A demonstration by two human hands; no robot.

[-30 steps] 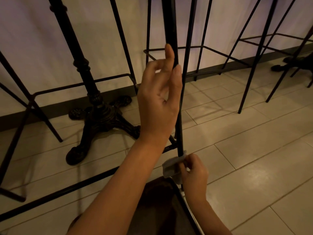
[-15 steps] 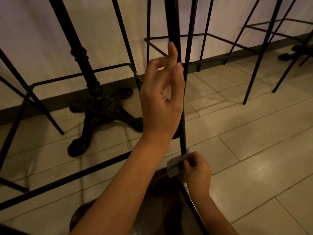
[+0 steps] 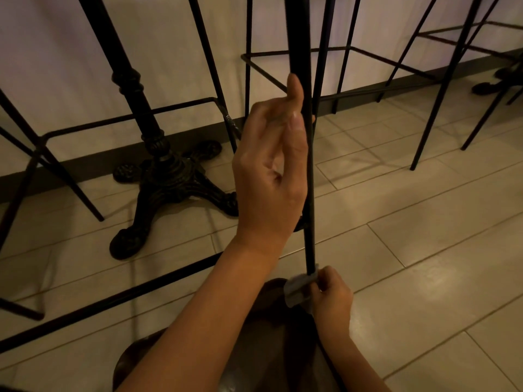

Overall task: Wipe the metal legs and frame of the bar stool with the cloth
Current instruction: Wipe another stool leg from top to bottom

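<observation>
The bar stool lies tipped, its dark round seat at the bottom of the view. One thin black metal leg rises straight up from it. My left hand holds that leg at mid-height, thumb along the metal and fingertips curled round behind. My right hand pinches a small grey cloth wrapped round the same leg, just above the seat. Another black bar of the stool slants away to the lower left.
An ornate cast-iron table base stands on the pale tiled floor behind my left hand. Other black-framed stools stand at the left, behind the leg and at the right, along a white wall with a dark baseboard.
My right hand has slid the cloth slightly lower on the leg, closer to the seat. My left hand keeps its hold at about the same height.
</observation>
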